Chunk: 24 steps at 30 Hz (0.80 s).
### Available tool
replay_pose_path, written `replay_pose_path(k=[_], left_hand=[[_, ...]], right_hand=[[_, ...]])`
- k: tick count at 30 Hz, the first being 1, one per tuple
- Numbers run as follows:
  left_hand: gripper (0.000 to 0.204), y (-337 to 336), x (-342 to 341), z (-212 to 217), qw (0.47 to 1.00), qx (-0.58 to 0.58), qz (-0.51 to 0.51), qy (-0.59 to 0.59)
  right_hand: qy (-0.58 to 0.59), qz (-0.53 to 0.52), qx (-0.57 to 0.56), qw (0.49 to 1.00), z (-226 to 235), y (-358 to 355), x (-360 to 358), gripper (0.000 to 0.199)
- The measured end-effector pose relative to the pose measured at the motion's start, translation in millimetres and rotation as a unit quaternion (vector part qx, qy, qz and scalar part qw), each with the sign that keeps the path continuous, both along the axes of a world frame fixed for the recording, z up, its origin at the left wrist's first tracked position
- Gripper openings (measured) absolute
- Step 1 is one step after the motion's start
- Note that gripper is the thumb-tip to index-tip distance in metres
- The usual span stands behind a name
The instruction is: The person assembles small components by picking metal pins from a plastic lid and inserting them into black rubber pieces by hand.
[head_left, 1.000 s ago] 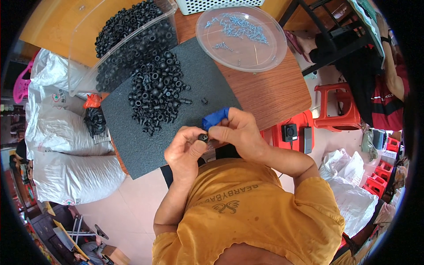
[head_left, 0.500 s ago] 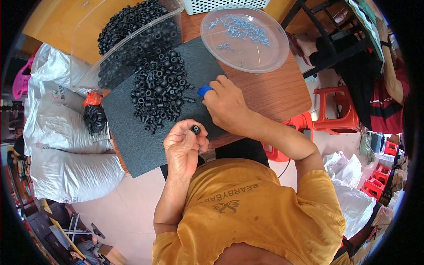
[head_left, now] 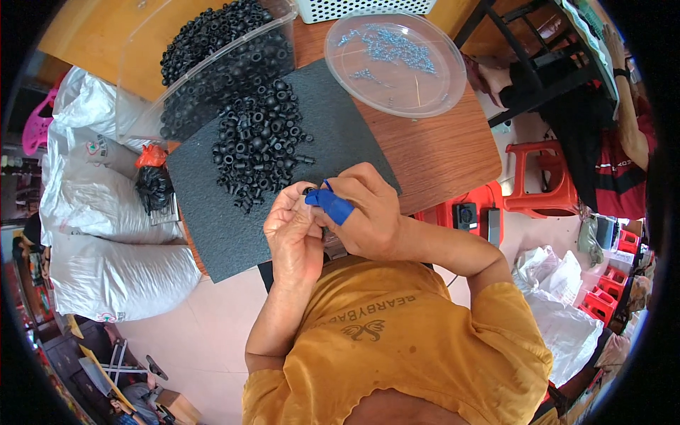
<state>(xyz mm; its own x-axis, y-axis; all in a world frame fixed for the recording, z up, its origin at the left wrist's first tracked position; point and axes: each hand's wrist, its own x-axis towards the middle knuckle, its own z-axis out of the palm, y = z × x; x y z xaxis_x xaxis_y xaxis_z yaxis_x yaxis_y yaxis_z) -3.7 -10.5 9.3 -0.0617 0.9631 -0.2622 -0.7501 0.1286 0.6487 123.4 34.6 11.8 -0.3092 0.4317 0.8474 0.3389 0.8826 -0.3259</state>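
My left hand [head_left: 292, 237] pinches a small black cap-like part [head_left: 308, 190] upright between thumb and fingers, above the near edge of a dark mat [head_left: 212, 230]. My right hand [head_left: 368, 216] is closed, with blue coverings [head_left: 331, 205] on its fingers. Its fingertips meet the left hand's at the top of the black part and partly cover it. Whether the right fingers hold something small of their own is hidden. Just beyond my hands lies a pile of similar black parts [head_left: 258, 138] on the mat.
A clear bin [head_left: 234, 67] full of black parts stands at the far left. Right of it, a round clear lid [head_left: 418, 99] holds tiny bluish metal pieces, beside a white perforated basket [head_left: 365, 7]. White sacks [head_left: 120, 276] stand left, a red stool [head_left: 542, 177] right, near another person.
My right hand has come from beside the pile toward me and to the left hand, its fingertips now on the black part. The left hand has barely moved.
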Motion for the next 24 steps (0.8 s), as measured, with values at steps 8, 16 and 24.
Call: replay_pose_path(k=[8,16,24], left_hand=[[0.021,-5,6,2,0.991,0.04,0.046,0.122],[0.022,-7,11,2,0.98,0.048,0.061,0.185],[0.021,-6,4,-3,0.999,0.025,-0.031,0.034]], right_hand=[[0.014,0.064,-0.177,0.982,16,-1,8,0.022],[0.011,0.067,-0.175,0.982,17,-3,12,0.025],[0.172,0.09,-0.438,0.878,12,-7,23,0.017]])
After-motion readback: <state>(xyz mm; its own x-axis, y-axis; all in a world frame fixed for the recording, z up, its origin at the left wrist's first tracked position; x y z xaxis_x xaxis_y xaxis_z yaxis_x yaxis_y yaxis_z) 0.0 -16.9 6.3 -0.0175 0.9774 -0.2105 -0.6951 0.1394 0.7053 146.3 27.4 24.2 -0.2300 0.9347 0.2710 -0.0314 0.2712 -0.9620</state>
